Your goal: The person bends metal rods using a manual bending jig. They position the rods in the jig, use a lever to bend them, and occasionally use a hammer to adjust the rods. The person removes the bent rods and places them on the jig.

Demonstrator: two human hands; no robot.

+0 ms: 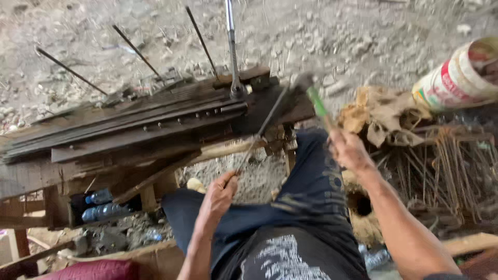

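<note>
My left hand (pixel 220 194) grips the near end of a thin steel rod (pixel 262 129) that runs up and right onto a dark wooden workbench (pixel 104 137). My right hand (pixel 348 150) holds a hammer with a green handle (pixel 317 103); its blurred head (pixel 301 81) is at the bench's right end, close to the rod's far tip. A long metal bending lever (pixel 232 46) stands upright from a fitting on the bench. My legs in dark blue trousers (pixel 306 197) are below, one knee raised toward the bench.
Three thin rods (pixel 137 52) stick out from the bench over gravel ground. Rusty bent wire pieces (pixel 446 166) pile at the right beside torn brown paper (pixel 378 114) and a white bucket (pixel 459 75). Plastic water bottles (pixel 104 205) lie under the bench.
</note>
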